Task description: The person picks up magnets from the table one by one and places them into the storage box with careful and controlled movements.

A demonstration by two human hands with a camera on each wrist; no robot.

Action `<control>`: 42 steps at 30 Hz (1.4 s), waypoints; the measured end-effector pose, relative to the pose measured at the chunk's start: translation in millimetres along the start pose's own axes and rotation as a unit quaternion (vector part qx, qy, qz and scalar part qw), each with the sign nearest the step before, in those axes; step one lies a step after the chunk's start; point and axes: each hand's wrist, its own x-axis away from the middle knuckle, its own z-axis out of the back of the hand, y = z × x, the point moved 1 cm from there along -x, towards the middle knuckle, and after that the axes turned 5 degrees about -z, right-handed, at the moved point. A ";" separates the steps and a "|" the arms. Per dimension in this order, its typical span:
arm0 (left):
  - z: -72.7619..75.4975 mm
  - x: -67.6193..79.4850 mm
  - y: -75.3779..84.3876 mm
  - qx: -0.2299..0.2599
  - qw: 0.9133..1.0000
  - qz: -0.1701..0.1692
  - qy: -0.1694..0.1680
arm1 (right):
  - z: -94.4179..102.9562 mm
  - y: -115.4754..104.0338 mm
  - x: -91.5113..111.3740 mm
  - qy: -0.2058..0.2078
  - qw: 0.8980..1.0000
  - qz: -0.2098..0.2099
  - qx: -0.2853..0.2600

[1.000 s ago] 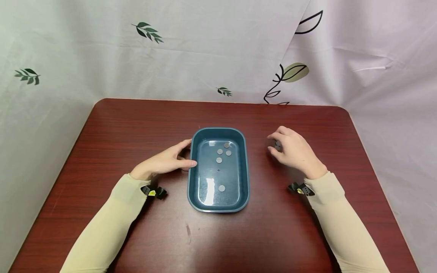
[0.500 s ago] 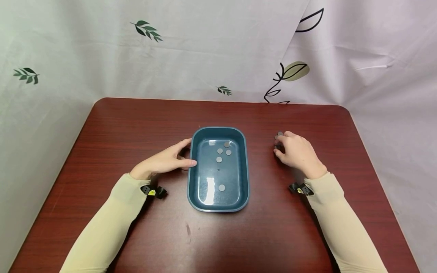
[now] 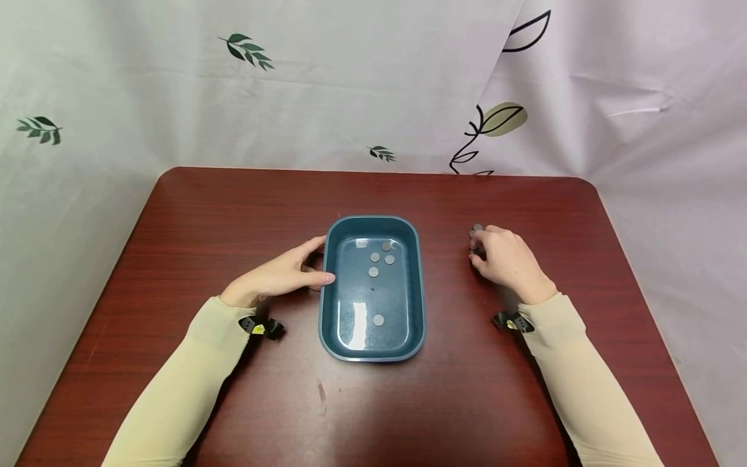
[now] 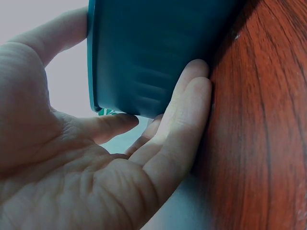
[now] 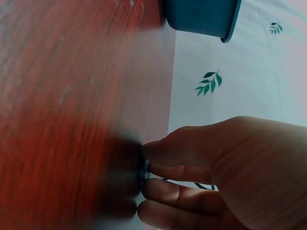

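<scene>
A person in pale long sleeves (image 3: 181,383) works with both hands at a dark red wood-grain tabletop (image 3: 455,395), a blue-green tray (image 3: 403,305) set between them. The left hand (image 3: 283,275) grasps the tray by its near-left side, thumb hooked over the rim and fingers reaching along the outer wall, the lower ones down beside the tabletop. Inside the tray lie five small grey discs (image 3: 373,272): four gathered toward the far end, one apart toward the near end. To the right, well apart from the tray, the right hand (image 3: 508,263) is bent down to the tabletop, its thumb and fingertips curled round a dark disc (image 5: 146,168) at the surface; whether more sit in its grasp cannot be told. More grey discs (image 3: 478,227) show just beyond those fingertips, partly covered by the hand. Each wrist carries a black strapped device (image 3: 257,326) with a spot of yellow. Behind the tabletop's far edge hangs white cloth (image 3: 315,110), printed with green leaf sprigs (image 3: 382,154) and, farther right, a black-outlined plant (image 3: 480,133) bearing an olive-green leaf.
</scene>
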 end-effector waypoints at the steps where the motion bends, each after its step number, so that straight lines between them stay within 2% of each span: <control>1: 0.0 -0.1 0.0 0.000 1.000 0.000 -0.001 | 0.1 -0.1 0.0 -0.003 1.000 -0.003 0.000; 18: -0.1 -0.3 -0.9 -0.002 1.000 0.000 0.000 | -3.1 -6.4 -0.5 -0.039 0.999 -0.020 -0.021; 23: -0.1 -0.4 -1.1 0.000 1.000 0.000 0.000 | -7.0 -11.4 -0.8 -0.031 0.999 -0.005 -0.014; 31: -0.3 -1.3 -1.0 0.002 1.000 -0.006 -0.001 | -6.9 -16.1 -0.5 -0.045 0.999 0.016 -0.004; 42: -0.8 0.1 1.0 0.008 1.000 0.000 -0.001 | -2.0 -25.5 3.0 -0.041 0.995 0.073 -0.045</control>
